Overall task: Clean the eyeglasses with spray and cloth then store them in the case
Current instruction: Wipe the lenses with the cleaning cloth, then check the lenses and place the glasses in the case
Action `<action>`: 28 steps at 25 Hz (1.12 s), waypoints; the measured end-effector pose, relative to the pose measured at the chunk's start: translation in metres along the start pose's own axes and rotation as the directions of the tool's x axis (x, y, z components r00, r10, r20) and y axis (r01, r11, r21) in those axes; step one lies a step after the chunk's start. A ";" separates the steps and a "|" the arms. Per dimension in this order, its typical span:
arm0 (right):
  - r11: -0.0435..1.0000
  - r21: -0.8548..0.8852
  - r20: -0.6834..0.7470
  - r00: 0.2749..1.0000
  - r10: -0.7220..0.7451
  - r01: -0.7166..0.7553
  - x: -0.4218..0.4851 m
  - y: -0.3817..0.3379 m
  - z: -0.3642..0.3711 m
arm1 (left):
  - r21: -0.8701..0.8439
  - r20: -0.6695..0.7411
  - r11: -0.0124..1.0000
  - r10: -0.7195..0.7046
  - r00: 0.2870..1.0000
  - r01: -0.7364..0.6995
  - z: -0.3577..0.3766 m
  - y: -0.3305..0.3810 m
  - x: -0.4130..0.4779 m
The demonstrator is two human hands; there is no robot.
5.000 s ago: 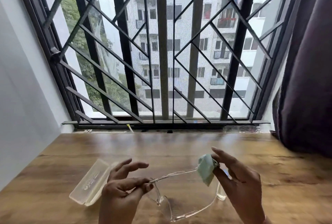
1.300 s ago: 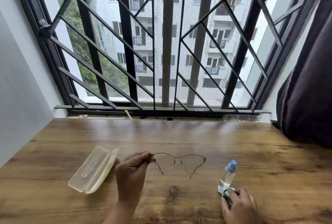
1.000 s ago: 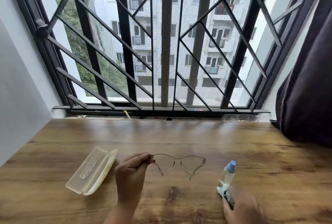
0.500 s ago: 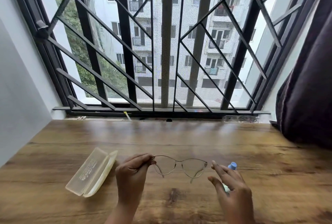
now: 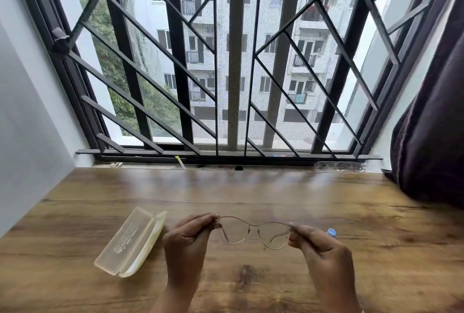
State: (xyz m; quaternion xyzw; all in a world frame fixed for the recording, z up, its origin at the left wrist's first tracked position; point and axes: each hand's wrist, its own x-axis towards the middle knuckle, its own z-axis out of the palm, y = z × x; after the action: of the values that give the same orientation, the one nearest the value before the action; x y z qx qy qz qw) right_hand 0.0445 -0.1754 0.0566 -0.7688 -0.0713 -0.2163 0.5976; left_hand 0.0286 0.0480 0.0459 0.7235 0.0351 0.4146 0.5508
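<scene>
Thin clear-framed eyeglasses (image 5: 253, 232) hang above the wooden table (image 5: 251, 194), lenses facing away from me. My left hand (image 5: 187, 242) pinches their left corner and my right hand (image 5: 324, 252) pinches their right corner. A pale translucent glasses case (image 5: 131, 245) lies on the table left of my left hand, its lid slightly ajar. Only the blue cap of the spray bottle (image 5: 331, 232) shows behind my right hand. The cloth is hidden from view.
A barred window (image 5: 233, 61) runs along the table's far edge. A dark purple curtain (image 5: 431, 124) hangs at the right and rests on the table's back right corner. A white wall (image 5: 25, 124) borders the left side.
My right hand left the cloth and spray bottle on the table, rose, and took hold of the glasses' right corner. My left hand kept its hold throughout.
</scene>
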 end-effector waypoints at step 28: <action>0.996 0.070 -0.003 0.998 0.063 -0.063 0.008 -0.007 0.003 | 0.029 0.004 1.000 0.006 1.000 -0.006 0.001 0.011 0.001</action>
State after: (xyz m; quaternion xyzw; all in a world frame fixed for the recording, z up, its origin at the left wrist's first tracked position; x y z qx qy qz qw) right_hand 0.0502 -0.1716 0.0656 -0.7488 -0.0530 -0.1966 0.6307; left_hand 0.0257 0.0435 0.0560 0.7323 0.0376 0.4142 0.5392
